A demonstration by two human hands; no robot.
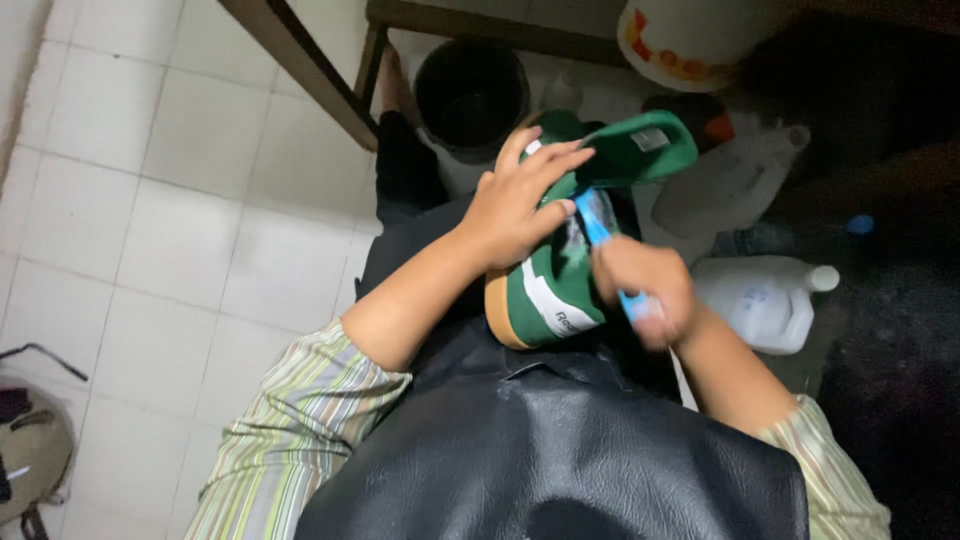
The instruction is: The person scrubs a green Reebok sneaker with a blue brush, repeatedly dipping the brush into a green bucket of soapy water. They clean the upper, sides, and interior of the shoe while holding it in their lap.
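Green shoe (560,270) sits on the lap, long axis running up-right, toe away from the body. Left hand (520,205) clamps it from the left side. Right hand (645,295), fisted round a blue brush (605,245), works from the right, bristles on the upper.

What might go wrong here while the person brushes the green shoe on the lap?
1. The left hand grips the green shoe only from above, so brush pressure may make it slip off the black apron.
2. The blue brush in the right hand may flick dirt onto the striped sleeve.
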